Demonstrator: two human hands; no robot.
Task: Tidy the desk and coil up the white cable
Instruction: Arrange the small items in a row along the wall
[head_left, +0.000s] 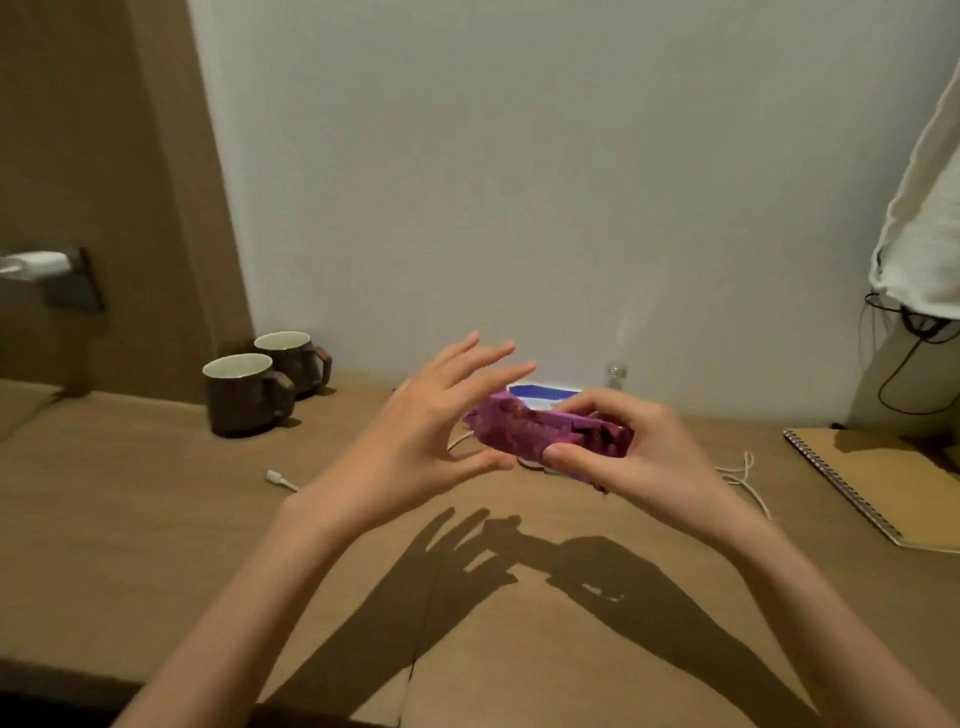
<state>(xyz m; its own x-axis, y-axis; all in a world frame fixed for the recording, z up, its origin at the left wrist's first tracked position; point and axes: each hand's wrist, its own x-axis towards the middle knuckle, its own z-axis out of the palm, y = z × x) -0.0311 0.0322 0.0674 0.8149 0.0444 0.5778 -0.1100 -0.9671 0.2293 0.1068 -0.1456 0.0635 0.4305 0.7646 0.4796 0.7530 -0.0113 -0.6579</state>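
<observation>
Two bare forearms reach in from the bottom edge, throwing long shadows across the brown tabletop (156, 519). Both hands are up above it, mid-frame. The left hand (431, 421) is spread wide, its fingers (488, 358) straight and fanned, with the thumb down by the near end of a purple packet (540, 428); whether it touches the packet cannot be told. The right hand (628, 452) has that packet, with its thumb under the near side and its fingers (592, 402) curled over the top.

Beneath and behind the hands, the white cable (746, 465) lies loose and uncoiled on the tabletop: one connector end (274, 476) pokes out to the left of the left wrist, and loops trail out to the right past the right hand. Further right sits a spiral notebook (883, 483). Back left, two brown mugs (244, 395) stand close together by the wall. Against the wall behind the packet, a blue-and-white item (543, 393) peeks out. High on the right, a white cloth (924, 234) hangs, with a black cord (909, 358) dangling below it.
</observation>
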